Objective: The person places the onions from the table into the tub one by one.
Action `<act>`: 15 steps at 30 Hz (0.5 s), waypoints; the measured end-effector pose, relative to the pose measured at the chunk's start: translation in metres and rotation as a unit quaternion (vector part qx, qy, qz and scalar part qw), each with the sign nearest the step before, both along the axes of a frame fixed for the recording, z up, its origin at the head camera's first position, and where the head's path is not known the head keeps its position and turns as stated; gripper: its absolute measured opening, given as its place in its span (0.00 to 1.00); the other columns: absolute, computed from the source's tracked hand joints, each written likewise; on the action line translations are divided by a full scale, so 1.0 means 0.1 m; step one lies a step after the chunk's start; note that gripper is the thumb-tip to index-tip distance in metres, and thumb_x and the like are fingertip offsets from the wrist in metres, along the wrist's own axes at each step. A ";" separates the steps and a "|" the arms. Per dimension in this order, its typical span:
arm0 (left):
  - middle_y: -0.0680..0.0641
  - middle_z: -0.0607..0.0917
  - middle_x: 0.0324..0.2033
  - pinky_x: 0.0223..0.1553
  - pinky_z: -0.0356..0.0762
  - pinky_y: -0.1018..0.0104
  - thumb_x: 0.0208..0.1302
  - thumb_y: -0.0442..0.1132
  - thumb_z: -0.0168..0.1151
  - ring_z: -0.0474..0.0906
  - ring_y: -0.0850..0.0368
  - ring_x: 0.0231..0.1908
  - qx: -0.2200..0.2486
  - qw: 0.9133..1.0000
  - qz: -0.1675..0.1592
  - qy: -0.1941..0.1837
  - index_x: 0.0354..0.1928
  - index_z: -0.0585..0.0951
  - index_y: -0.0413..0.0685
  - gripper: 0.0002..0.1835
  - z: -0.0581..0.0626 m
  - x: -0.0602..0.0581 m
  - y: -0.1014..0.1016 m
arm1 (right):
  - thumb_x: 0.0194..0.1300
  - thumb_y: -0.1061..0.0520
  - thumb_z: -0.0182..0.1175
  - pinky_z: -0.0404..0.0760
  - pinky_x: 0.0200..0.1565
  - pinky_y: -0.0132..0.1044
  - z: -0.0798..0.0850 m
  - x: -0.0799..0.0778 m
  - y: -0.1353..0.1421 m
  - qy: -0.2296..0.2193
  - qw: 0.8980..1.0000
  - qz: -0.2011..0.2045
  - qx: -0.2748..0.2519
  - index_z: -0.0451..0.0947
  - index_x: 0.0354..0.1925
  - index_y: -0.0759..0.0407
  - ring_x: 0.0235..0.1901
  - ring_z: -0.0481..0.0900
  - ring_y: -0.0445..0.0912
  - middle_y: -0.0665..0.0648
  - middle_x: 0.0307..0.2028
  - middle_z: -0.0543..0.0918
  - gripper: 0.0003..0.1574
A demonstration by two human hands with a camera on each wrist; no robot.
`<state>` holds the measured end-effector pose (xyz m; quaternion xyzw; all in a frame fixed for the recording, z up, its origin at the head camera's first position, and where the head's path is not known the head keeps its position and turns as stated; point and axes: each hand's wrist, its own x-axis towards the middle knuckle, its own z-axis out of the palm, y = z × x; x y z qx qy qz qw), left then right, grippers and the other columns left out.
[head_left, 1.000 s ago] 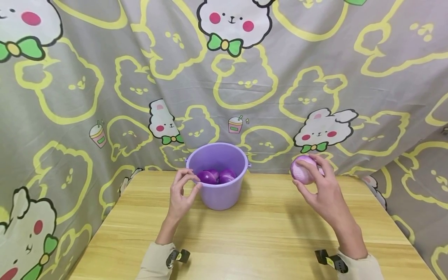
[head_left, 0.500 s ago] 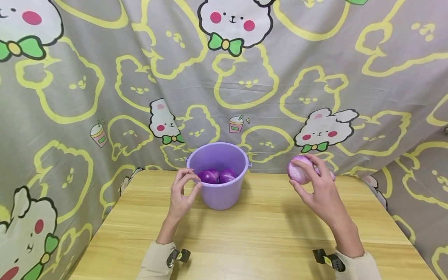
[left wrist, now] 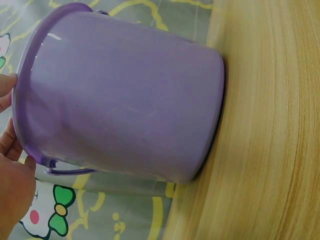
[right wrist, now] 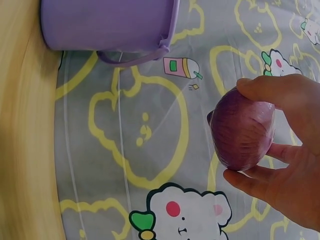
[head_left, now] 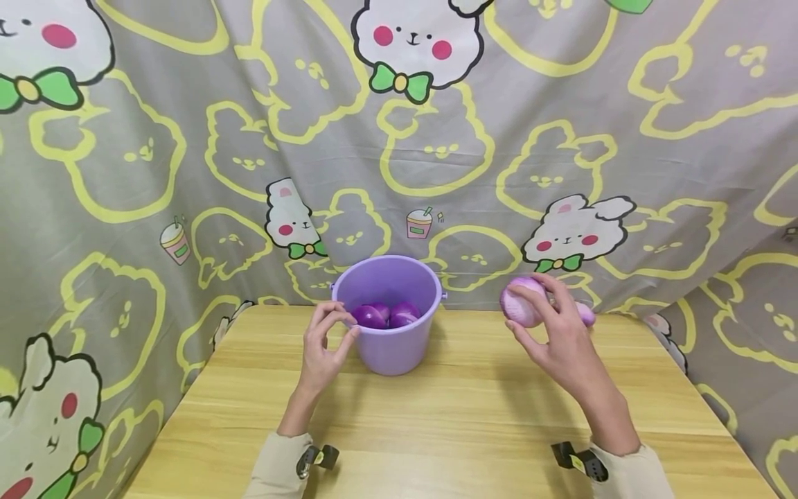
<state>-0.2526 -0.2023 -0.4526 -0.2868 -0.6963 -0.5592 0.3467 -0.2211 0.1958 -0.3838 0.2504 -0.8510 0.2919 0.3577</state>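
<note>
A purple bucket (head_left: 394, 353) stands upright near the back of the table. Several dark purple onions (head_left: 371, 316) lie inside it, partly hidden by the front wall. My left hand (head_left: 323, 346) pinches the bucket's rim at its left front; the left wrist view shows fingertips against the rim (left wrist: 20, 107). To the right of the bucket and above the table, my right hand (head_left: 564, 343) holds a purple onion (head_left: 522, 303) between thumb and fingers. The right wrist view shows this onion (right wrist: 242, 131) whole, apart from the bucket.
Just behind my right hand, a pinkish-purple rounded thing (head_left: 587, 314) shows partly; its kind is hard to tell. The wooden table (head_left: 436, 436) ends at a patterned grey curtain (head_left: 349, 166), which also hangs at both sides. The bucket's handle (right wrist: 132, 61) hangs down.
My right hand has moved a little left with the onion, toward the bucket, uncovering the pinkish-purple thing behind it. My left hand and the bucket have stayed in place.
</note>
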 end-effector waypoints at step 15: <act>0.33 0.76 0.45 0.68 0.68 0.59 0.56 0.19 0.69 0.72 0.47 0.56 0.000 1.000 -0.001 -0.001 0.39 0.84 0.35 0.10 -0.01 -0.01 0.00 | 0.55 0.59 0.78 0.79 0.55 0.62 0.07 -0.05 -0.22 -0.009 1.000 0.024 0.004 0.78 0.63 0.48 0.63 0.70 0.61 0.66 0.67 0.68 0.38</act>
